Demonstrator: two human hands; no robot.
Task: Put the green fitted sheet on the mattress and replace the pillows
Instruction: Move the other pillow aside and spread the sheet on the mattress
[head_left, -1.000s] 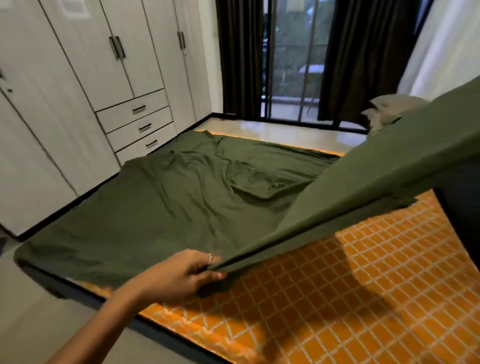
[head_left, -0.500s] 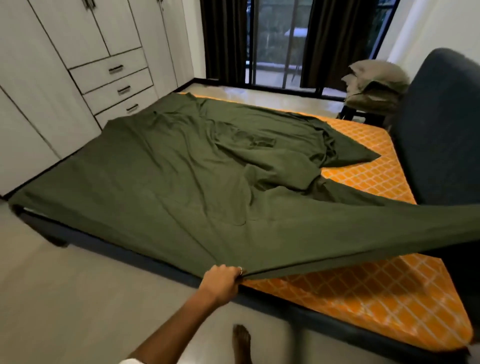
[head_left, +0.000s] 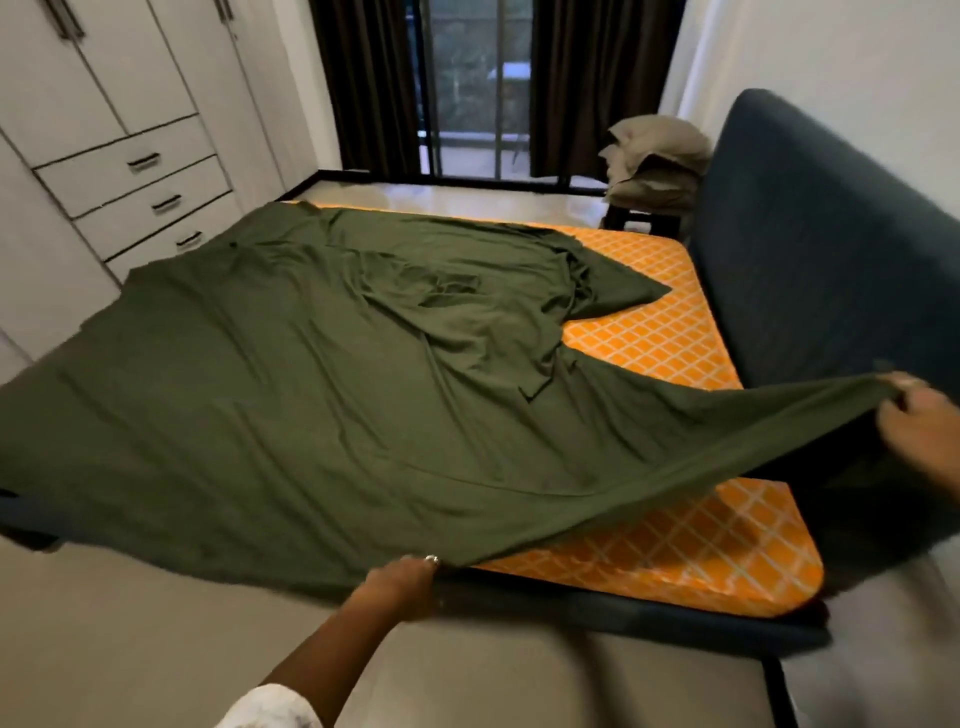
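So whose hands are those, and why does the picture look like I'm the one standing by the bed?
The camera sits on a person's head, looking forward and down, so you see what they see. There is no machine here, just two bare hands. The left hand pinches the near edge of the green sheet. The right hand holds another part of that edge up near the dark blue headboard. The sheet lies spread over most of the orange mattress, which still shows near the headboard. The pillows wait stacked on a small stand beyond the bed.
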